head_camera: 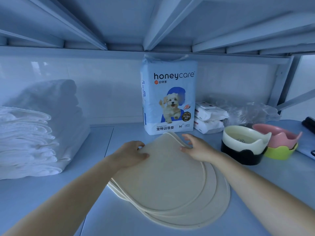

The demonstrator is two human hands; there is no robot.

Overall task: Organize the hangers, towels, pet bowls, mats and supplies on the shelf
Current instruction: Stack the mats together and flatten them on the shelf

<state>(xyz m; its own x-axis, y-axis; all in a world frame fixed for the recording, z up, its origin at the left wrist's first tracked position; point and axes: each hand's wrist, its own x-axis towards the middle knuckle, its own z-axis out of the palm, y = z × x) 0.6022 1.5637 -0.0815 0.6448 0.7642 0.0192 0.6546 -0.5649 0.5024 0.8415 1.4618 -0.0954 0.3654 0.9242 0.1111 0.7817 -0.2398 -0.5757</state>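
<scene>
A fanned stack of several cream mats [170, 183] lies on the shelf in front of me. My left hand [132, 153] holds the far left edge of the top mat, thumb on top. My right hand [196, 147] grips the far right edge, fingers curled over the rim. Folded white towels [29, 142] are piled at the left. Behind the mats stands a blue pack of training pads [168, 97]. Stacked pet bowls sit at the right: a cream bowl [243, 138] in a black one [242, 155], a pink bowl [279, 135] in a green one [281, 150].
Two white wipe packs [209, 116] and a crumpled clear plastic bag [250, 111] lie behind the bowls. A dark object [309, 125] shows at the far right edge. The upper shelf's underside hangs low overhead, and a white wall closes the back.
</scene>
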